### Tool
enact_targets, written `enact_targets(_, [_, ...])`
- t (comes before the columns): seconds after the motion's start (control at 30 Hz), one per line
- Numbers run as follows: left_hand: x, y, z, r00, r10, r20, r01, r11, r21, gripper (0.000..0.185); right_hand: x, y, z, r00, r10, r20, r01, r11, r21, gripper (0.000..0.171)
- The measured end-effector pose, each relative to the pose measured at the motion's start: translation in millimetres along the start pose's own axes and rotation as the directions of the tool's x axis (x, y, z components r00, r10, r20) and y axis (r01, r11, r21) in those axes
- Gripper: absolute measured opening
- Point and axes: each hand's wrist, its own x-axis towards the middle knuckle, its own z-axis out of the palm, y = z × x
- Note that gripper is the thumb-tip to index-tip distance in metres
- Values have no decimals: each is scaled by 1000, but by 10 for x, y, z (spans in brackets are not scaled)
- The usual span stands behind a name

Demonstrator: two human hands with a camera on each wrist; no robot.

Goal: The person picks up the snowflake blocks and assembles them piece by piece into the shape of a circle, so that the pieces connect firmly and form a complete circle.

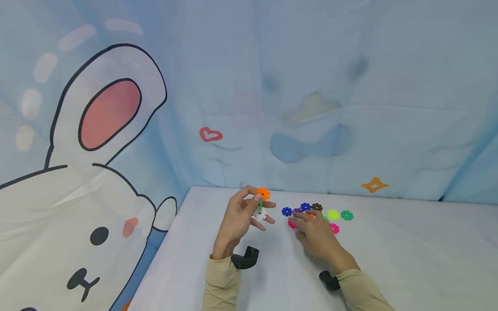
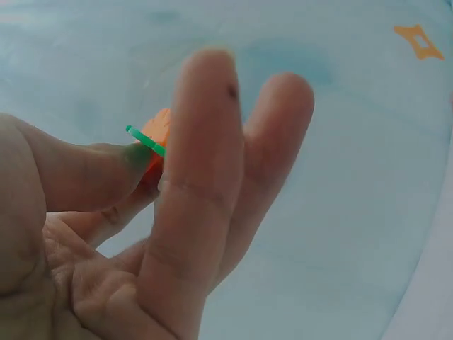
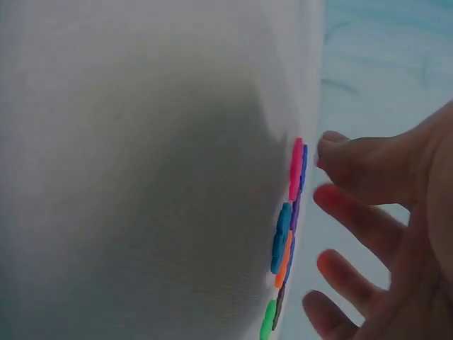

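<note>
Thumb and index finger of my left hand (image 1: 239,216) pinch a small joined piece of notched plastic flower discs, raised above the table. It has an orange disc (image 1: 263,194) on top, a green disc (image 2: 145,140) seen edge-on, and a white disc (image 1: 260,214) below; the other left fingers are spread. My right hand (image 1: 318,236) is over a group of loose discs, palm down with fingers spread. In the right wrist view its fingertips are close above a pink disc (image 3: 296,170) and a teal-blue disc (image 3: 281,237). The hand partly hides the discs beneath it.
Around the right hand lie a blue disc (image 1: 286,211), a brown disc (image 1: 317,207), a yellow disc (image 1: 333,215), a loose green disc (image 1: 347,215) and several others. They rest on a white table (image 1: 420,255). A light-blue printed cloth (image 1: 400,112) hangs behind its back edge.
</note>
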Motion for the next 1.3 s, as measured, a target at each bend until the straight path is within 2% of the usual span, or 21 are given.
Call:
enact_targets(0.07, [-3,1,-27,1000,10,-20,-10,1000,-3,22,-14,-12,14,999,-2,51,3,1000,-15,38])
enact_targets(0.17, [-15,4,-71,1000,14,-23,-14,1000,-12,22,-12,-35,10,992,38,117,-38,999,-6,36])
enact_targets(0.43, [-45,19,-130,1000,-14,4,14,999,-28,19,31,-35,0,997,76,33,-78,995,68,15])
enact_targets(0.73, [-53,17,-144,1000,-23,12,23,999,-33,19,67,-45,20,982,153,113,-168,976,140,32])
enact_targets(0.93, [-56,18,-152,999,-37,5,38,998,-49,21,57,16,-4,976,162,148,-189,962,198,20])
enact_targets(1.03, [-61,24,-159,999,-38,1,38,998,-50,22,53,60,-49,987,129,98,-150,959,242,14])
enact_targets(1.13, [-65,31,-156,999,-38,3,38,998,-57,21,60,71,-140,996,86,-24,-75,950,302,9])
enact_targets(1.2, [-66,40,-143,999,-37,13,38,997,-62,21,62,42,-221,991,69,-115,-27,941,338,14])
enact_targets(1.3, [-69,61,-104,998,-40,38,42,997,-66,21,62,-45,-345,966,73,-248,31,920,390,25])
